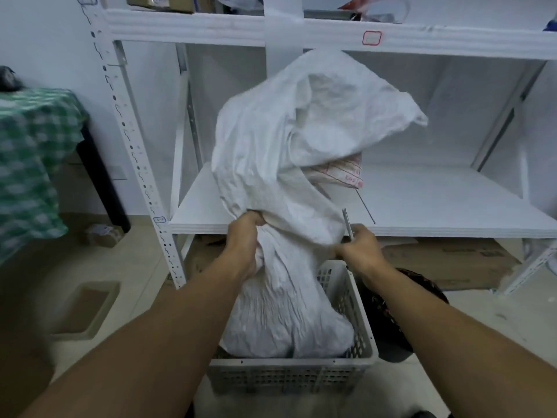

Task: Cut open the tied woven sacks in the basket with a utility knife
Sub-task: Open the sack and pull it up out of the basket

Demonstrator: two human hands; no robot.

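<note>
A large white woven sack [289, 152] stands up out of the grey perforated plastic basket [289, 378] on the floor, its loose top flopping toward the shelf. My left hand [245, 236] grips the bunched neck of the sack on its left side. On the sack's right, my right hand [360, 247] holds a utility knife [347, 223] with the blade pointing up, close against the fabric. A pink-printed label or packet [343, 173] shows under the sack's folded top.
A white metal shelving unit [422, 200] stands right behind the basket. Flattened cardboard [446, 260] lies under its lowest shelf. A dark patterned bag [391, 312] sits right of the basket. A table with a green checked cloth [30, 152] is at left.
</note>
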